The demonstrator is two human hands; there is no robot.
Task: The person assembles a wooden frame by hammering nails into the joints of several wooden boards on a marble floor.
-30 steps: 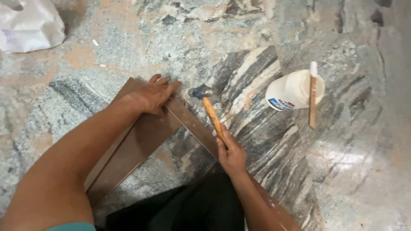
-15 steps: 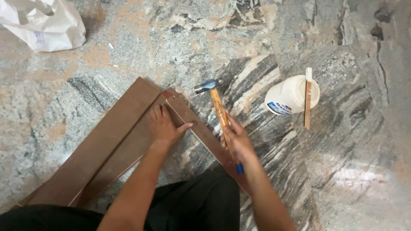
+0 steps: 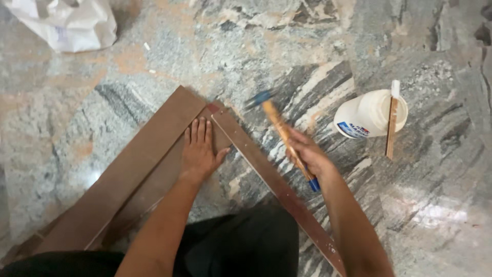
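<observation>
The left hand (image 3: 199, 151) lies flat, palm down and fingers together, on a brown wooden board (image 3: 128, 174) that runs from the near left up toward the middle of the marble floor (image 3: 102, 102). The fingertips point away, just short of the corner where this board meets a narrower brown wooden strip (image 3: 271, 184). That strip slants from the corner down to the near right, passing under the right forearm.

The right hand (image 3: 307, 154) is closed around the wooden handle of a hammer (image 3: 284, 138), gripping near its blue end. The hammer head is blurred and hangs above the floor, just right of the corner joint.

Further right, well apart from the hands, stands 1 white plastic jar (image 3: 366, 115) with a blue label, and a thin wooden stick (image 3: 392, 125) rests across its mouth. A white plastic bag (image 3: 66, 23) sits at the far left.
</observation>
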